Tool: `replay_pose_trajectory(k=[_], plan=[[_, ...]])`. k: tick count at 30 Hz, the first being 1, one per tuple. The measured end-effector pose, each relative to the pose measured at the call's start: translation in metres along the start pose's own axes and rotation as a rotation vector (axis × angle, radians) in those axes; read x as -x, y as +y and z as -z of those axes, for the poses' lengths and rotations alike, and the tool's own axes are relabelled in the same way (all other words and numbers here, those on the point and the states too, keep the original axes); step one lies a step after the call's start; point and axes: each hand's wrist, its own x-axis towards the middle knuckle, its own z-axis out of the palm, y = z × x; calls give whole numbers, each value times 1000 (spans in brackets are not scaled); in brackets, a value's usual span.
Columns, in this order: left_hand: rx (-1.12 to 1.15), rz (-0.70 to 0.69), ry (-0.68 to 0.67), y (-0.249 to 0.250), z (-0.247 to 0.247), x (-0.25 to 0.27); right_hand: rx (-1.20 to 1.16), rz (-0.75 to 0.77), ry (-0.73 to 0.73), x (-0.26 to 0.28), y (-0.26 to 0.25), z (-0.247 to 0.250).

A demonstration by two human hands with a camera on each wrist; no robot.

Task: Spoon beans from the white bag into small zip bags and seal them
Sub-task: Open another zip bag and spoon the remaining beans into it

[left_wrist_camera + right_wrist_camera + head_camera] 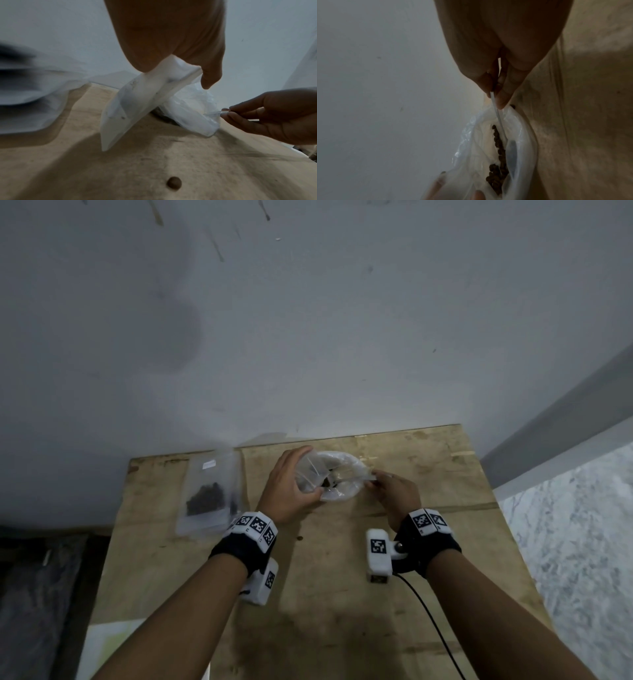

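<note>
The white bag [342, 477], translucent and milky, lay on a tan wooden board [342, 594] marked with darker brown stains. The beans [498, 166] inside it were dark brown. At about nine o'clock from that bag lay clear zip bags [209, 494] holding a dark, nearly black heap, probably more beans. Black wristbands [239, 549] carried white blocks printed with black-and-white square codes. The wall [308, 320] was pale grey-blue with smudges.

Dim grey wall [308, 320], plywood table [325, 594]
</note>
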Motion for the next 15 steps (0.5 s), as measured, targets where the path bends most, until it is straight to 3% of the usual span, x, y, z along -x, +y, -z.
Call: replay_pose_trajectory(k=[5, 15], plan=[[1, 11, 5, -2, 1, -1, -92, -22, 16, 3, -6, 2], [25, 37, -1, 4, 1, 3, 28, 172, 250, 11, -32, 29]])
